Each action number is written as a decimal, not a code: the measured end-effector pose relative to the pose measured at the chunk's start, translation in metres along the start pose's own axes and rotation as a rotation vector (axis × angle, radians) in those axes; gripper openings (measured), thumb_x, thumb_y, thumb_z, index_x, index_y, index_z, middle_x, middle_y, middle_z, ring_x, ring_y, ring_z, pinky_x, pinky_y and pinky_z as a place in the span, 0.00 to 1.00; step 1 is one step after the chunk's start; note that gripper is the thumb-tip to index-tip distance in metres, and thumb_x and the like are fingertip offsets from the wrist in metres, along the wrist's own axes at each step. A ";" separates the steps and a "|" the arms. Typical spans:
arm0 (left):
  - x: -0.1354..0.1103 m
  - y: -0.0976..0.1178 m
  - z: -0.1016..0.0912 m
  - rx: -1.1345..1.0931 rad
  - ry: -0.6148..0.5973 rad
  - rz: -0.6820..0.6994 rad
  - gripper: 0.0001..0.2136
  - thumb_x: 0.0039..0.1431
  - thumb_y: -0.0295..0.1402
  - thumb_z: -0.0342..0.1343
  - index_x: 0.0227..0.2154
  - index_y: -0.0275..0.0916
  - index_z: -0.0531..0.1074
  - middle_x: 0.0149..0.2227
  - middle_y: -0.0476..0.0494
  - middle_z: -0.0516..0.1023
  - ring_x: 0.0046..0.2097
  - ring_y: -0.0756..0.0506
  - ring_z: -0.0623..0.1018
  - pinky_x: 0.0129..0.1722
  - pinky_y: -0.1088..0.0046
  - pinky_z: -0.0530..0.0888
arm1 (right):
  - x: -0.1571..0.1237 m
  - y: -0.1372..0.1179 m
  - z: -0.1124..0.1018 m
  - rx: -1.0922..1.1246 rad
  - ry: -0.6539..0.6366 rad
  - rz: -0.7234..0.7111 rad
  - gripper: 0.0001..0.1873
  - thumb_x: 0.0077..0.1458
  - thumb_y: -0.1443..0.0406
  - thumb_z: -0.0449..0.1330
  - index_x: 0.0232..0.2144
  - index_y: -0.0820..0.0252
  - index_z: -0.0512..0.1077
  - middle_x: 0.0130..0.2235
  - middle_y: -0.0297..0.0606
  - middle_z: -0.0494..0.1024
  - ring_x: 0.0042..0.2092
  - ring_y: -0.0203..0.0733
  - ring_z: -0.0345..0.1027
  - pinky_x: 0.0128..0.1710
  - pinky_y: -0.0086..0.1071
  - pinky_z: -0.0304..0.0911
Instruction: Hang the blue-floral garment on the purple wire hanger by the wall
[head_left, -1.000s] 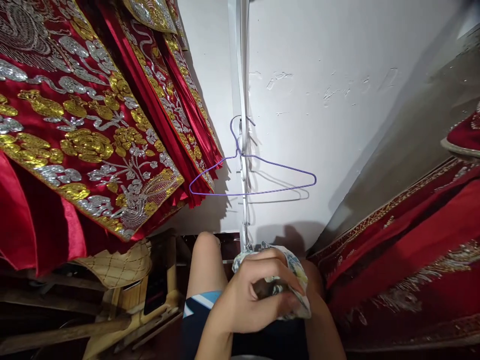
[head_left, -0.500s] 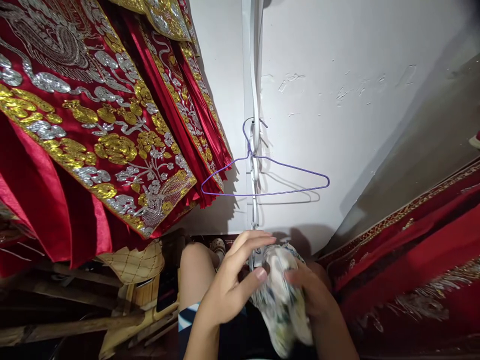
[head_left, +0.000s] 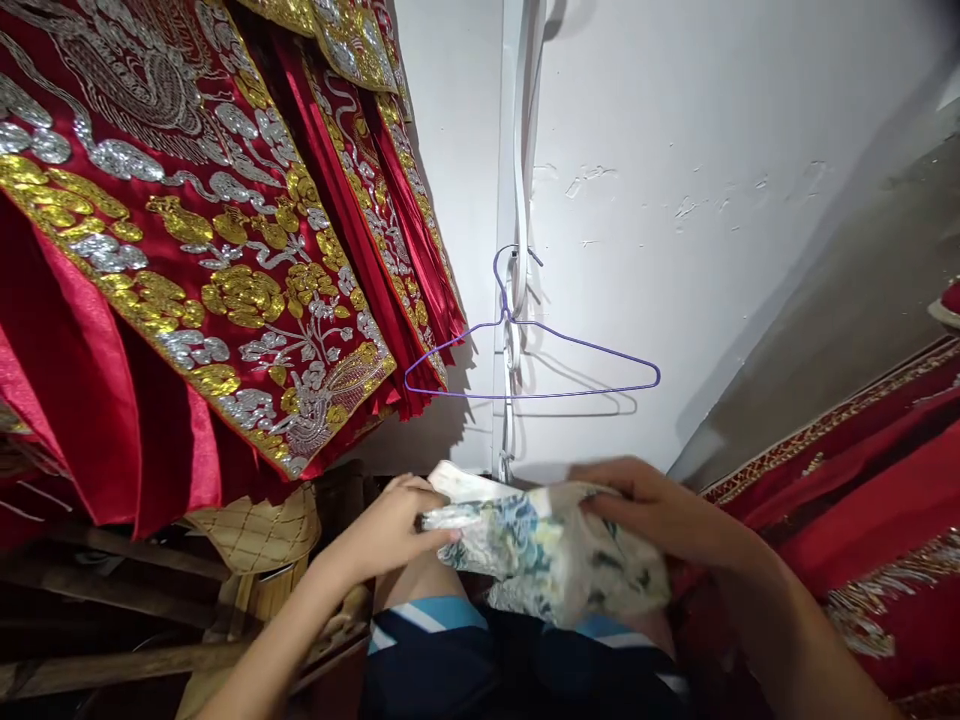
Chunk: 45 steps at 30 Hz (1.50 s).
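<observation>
A white cloth with a blue, green and yellow floral pattern is stretched sideways above my lap. Its exact kind is unclear because it is folded and partly blurred. At its left end my left hand pinches the edge, thumb on top. My right hand grips the upper right part, fingers curled into the fabric. Beyond both hands, a purple wire hanger hangs bare by its hook near the white wall strip.
Red garments with gold and silver sequins hang at the left. Red fringed fabric lies along the right. Bamboo furniture and a quilted cream piece stand low at the left. A white wall is ahead.
My left hand has moved left and taken hold of the cloth. My right hand has shifted up and right, and the bunched cloth is now spread sideways between them.
</observation>
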<state>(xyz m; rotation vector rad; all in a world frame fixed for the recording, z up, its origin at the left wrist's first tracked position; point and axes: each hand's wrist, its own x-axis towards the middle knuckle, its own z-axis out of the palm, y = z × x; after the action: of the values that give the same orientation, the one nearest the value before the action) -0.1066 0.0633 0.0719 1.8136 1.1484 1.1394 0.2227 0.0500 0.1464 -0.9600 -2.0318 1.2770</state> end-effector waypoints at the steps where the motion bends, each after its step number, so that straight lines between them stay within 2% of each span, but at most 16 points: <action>1: 0.004 -0.005 -0.010 0.038 0.006 -0.011 0.13 0.34 0.41 0.76 0.22 0.45 0.80 0.31 0.41 0.84 0.42 0.35 0.81 0.49 0.64 0.75 | 0.006 0.005 -0.001 -0.029 0.119 -0.031 0.12 0.59 0.63 0.57 0.31 0.57 0.81 0.33 0.37 0.80 0.34 0.44 0.71 0.34 0.32 0.65; 5: 0.013 -0.012 -0.033 0.237 0.119 0.036 0.11 0.37 0.39 0.75 0.24 0.46 0.81 0.45 0.39 0.84 0.52 0.32 0.77 0.58 0.56 0.70 | 0.043 0.037 -0.003 -0.158 0.619 -0.082 0.20 0.53 0.66 0.58 0.47 0.55 0.81 0.44 0.40 0.82 0.42 0.48 0.73 0.43 0.36 0.66; 7: 0.016 -0.009 -0.037 0.297 0.180 0.067 0.08 0.41 0.39 0.73 0.24 0.46 0.81 0.48 0.38 0.83 0.55 0.32 0.74 0.62 0.53 0.66 | 0.064 0.056 -0.005 -0.182 0.733 -0.065 0.26 0.51 0.67 0.57 0.53 0.56 0.77 0.39 0.39 0.82 0.38 0.45 0.71 0.40 0.35 0.65; 10: 0.018 -0.001 -0.040 0.269 0.238 0.044 0.06 0.43 0.36 0.72 0.24 0.45 0.81 0.51 0.38 0.81 0.57 0.31 0.70 0.67 0.48 0.57 | 0.086 0.079 -0.011 -0.223 0.677 -0.072 0.22 0.51 0.67 0.54 0.48 0.56 0.77 0.29 0.33 0.76 0.32 0.42 0.67 0.34 0.32 0.61; 12: 0.019 0.001 -0.041 0.233 0.258 0.004 0.06 0.42 0.36 0.72 0.24 0.44 0.81 0.52 0.40 0.81 0.56 0.31 0.72 0.69 0.48 0.53 | 0.090 0.086 -0.014 -0.292 0.688 -0.086 0.12 0.50 0.67 0.53 0.34 0.57 0.76 0.24 0.30 0.70 0.29 0.39 0.61 0.31 0.29 0.57; 14: 0.021 0.000 -0.041 0.242 0.254 -0.045 0.06 0.44 0.36 0.70 0.27 0.44 0.81 0.52 0.40 0.81 0.57 0.31 0.74 0.69 0.49 0.54 | 0.088 0.087 -0.015 -0.350 0.774 -0.093 0.05 0.48 0.67 0.53 0.23 0.57 0.67 0.21 0.28 0.60 0.27 0.36 0.53 0.27 0.29 0.50; 17: 0.024 -0.007 -0.038 0.276 0.249 -0.088 0.09 0.51 0.39 0.66 0.34 0.43 0.82 0.55 0.38 0.79 0.60 0.31 0.73 0.68 0.53 0.57 | 0.080 0.079 -0.015 -0.361 0.876 -0.133 0.12 0.46 0.66 0.56 0.18 0.56 0.56 0.21 0.27 0.50 0.26 0.34 0.45 0.25 0.30 0.44; 24: 0.049 -0.007 -0.016 0.280 0.453 0.019 0.15 0.65 0.38 0.51 0.50 0.41 0.74 0.62 0.36 0.71 0.66 0.36 0.66 0.67 0.56 0.55 | 0.073 0.061 -0.025 -0.290 0.893 -0.119 0.16 0.46 0.64 0.58 0.16 0.56 0.53 0.21 0.28 0.49 0.25 0.33 0.45 0.24 0.31 0.41; 28: 0.080 0.020 -0.006 0.315 0.402 0.070 0.12 0.67 0.40 0.48 0.45 0.41 0.71 0.47 0.40 0.79 0.49 0.39 0.77 0.52 0.63 0.69 | 0.071 0.063 -0.026 -0.229 0.812 -0.074 0.16 0.47 0.63 0.57 0.15 0.57 0.54 0.20 0.28 0.51 0.25 0.33 0.47 0.24 0.30 0.42; 30: 0.097 0.036 -0.003 0.355 0.372 0.126 0.08 0.65 0.38 0.50 0.42 0.41 0.69 0.39 0.45 0.78 0.41 0.42 0.77 0.44 0.67 0.70 | 0.069 0.064 -0.022 -0.215 0.772 -0.073 0.15 0.48 0.63 0.57 0.16 0.57 0.57 0.20 0.28 0.54 0.25 0.34 0.50 0.24 0.29 0.45; 33: 0.117 0.050 -0.003 0.292 0.418 0.270 0.12 0.59 0.30 0.53 0.46 0.42 0.66 0.40 0.47 0.76 0.39 0.45 0.76 0.40 0.71 0.69 | 0.061 0.065 -0.017 -0.227 0.732 -0.098 0.06 0.48 0.66 0.55 0.24 0.59 0.72 0.22 0.30 0.63 0.27 0.37 0.58 0.27 0.29 0.53; 35: 0.123 0.051 -0.005 0.245 0.423 0.333 0.12 0.57 0.27 0.52 0.45 0.41 0.67 0.38 0.48 0.75 0.37 0.47 0.75 0.36 0.73 0.68 | 0.053 0.066 -0.020 -0.251 0.799 -0.111 0.21 0.46 0.68 0.55 0.44 0.57 0.77 0.26 0.30 0.68 0.29 0.38 0.62 0.30 0.29 0.57; 38: 0.121 0.048 -0.007 0.310 0.362 0.350 0.08 0.58 0.27 0.51 0.39 0.40 0.71 0.28 0.52 0.70 0.28 0.49 0.68 0.29 0.74 0.64 | 0.044 0.069 -0.039 -0.267 0.992 -0.122 0.46 0.46 0.68 0.58 0.69 0.54 0.57 0.30 0.30 0.71 0.29 0.39 0.64 0.33 0.31 0.61; 40: 0.118 0.046 -0.009 0.360 0.313 0.358 0.08 0.59 0.29 0.52 0.40 0.40 0.74 0.24 0.54 0.66 0.25 0.50 0.63 0.27 0.74 0.61 | 0.045 0.071 -0.059 -0.290 1.057 -0.117 0.53 0.46 0.66 0.61 0.73 0.58 0.46 0.33 0.31 0.73 0.30 0.39 0.65 0.35 0.33 0.63; 41: 0.117 0.046 -0.010 0.366 0.293 0.359 0.09 0.59 0.30 0.53 0.41 0.40 0.75 0.23 0.55 0.65 0.25 0.50 0.62 0.27 0.74 0.60 | 0.048 0.071 -0.068 -0.313 1.056 -0.107 0.54 0.46 0.65 0.61 0.73 0.60 0.46 0.33 0.32 0.73 0.30 0.39 0.65 0.36 0.33 0.63; 45: 0.116 0.058 -0.022 0.269 0.213 0.271 0.12 0.60 0.37 0.56 0.43 0.38 0.78 0.25 0.51 0.70 0.26 0.50 0.66 0.27 0.74 0.63 | 0.063 0.063 -0.100 -0.394 0.957 -0.017 0.38 0.45 0.64 0.61 0.61 0.69 0.70 0.28 0.33 0.73 0.29 0.39 0.64 0.33 0.33 0.61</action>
<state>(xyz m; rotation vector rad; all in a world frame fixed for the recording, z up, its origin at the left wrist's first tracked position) -0.0833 0.1514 0.1667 2.1446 1.2531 1.4169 0.2779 0.1710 0.1337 -1.3730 -1.4943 0.2519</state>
